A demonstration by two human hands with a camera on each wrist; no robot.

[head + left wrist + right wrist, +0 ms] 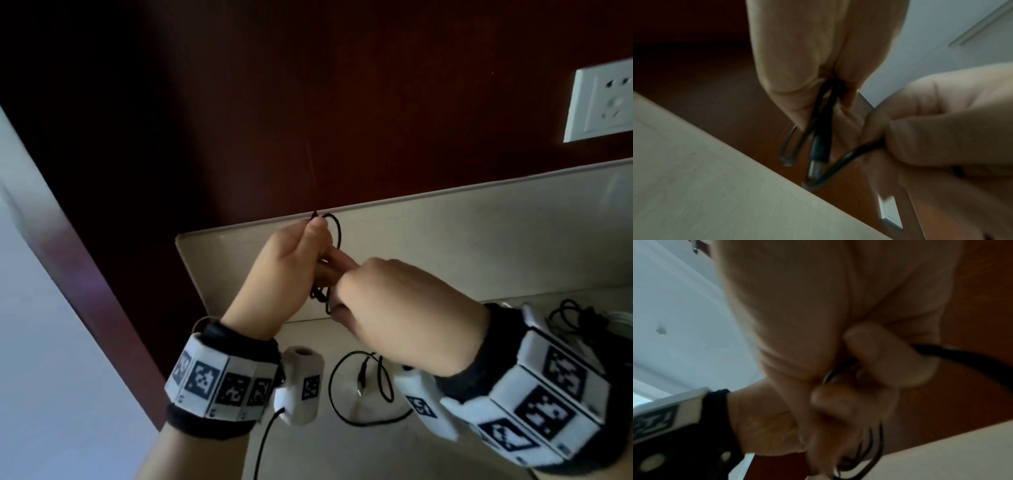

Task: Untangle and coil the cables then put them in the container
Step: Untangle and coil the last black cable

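Both hands are raised above the table, working a thin black cable (337,230) gathered into small loops. My left hand (291,263) pinches the loops between thumb and fingers; in the left wrist view the loops (818,116) and a plug end (816,155) hang below its fingers. My right hand (394,294) grips a strand of the same cable (855,154) in curled fingers, touching the left hand. In the right wrist view the cable (962,356) runs out to the right from under the right thumb. No container can be made out.
Another black cable (363,390) lies in a loose loop on the pale table (342,455) below the hands. A pile of further cables (575,315) sits at the right. A pale upstand (479,240) backs the table; a white wall socket (603,102) is on the dark red wall.
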